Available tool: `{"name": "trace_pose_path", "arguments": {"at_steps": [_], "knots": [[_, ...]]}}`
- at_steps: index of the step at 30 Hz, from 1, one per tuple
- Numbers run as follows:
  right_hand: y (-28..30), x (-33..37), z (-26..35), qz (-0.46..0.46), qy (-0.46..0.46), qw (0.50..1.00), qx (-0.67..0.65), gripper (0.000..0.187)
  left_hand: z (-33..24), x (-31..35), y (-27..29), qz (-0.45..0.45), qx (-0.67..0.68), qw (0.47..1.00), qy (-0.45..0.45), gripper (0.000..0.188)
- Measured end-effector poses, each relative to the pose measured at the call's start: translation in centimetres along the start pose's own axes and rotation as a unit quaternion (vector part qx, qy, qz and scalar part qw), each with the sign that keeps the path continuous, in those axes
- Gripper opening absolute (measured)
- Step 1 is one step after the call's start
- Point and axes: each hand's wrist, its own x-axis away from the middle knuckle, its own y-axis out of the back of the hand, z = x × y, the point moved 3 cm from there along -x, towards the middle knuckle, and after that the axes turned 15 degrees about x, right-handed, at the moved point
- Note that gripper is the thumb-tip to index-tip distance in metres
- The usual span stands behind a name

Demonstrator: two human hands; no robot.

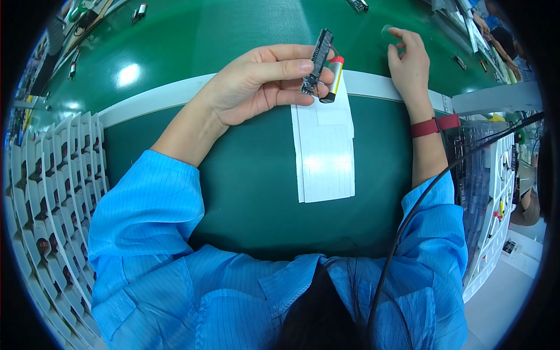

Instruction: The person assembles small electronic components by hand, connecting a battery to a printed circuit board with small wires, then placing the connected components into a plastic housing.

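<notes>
My left hand [256, 81] is closed around a narrow black circuit module [317, 61], thumb on its face and fingers behind. Thin wires join the module to a silver cylindrical battery cell [335, 80] with a red end and a yellow stripe, which hangs beside my fingertips. Over at the right, my right hand [410, 58] is raised near the bench's white edge strip, its fingers bent and the thumb apart from the index finger. A small clear piece [385, 29] shows at its index fingertip; whether it is held or only touched is unclear.
Below my left hand lies white lined paper [325, 157] on the green bench [251, 175]. White slotted trays [58, 192] stand at the left, more trays [493, 216] at the right. A black cable [402, 233] crosses my right arm. Small battery assemblies [139, 11] lie farther back; other people are at far right.
</notes>
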Motion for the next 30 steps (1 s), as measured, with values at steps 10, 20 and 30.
{"name": "trace_pose_path", "arguments": {"at_steps": [10, 20, 30], "knots": [[1.0, -0.7, 1.4, -0.060, 0.000, 0.997, -0.045, 0.026, -0.1, -0.2, 0.9, 0.015, -0.007, 1.000, -0.017, 0.040], [1.8, -0.9, 0.5, -0.187, 0.044, 0.973, 0.125, 0.024, 0.2, 0.1, 0.4, -0.033, -0.059, 0.997, -0.044, 0.039], [1.1, 1.0, 5.1, 0.280, -0.202, 0.806, -0.481, 0.027, -0.1, -0.2, 0.5, -0.011, -0.043, 0.999, -0.027, 0.038]]}}
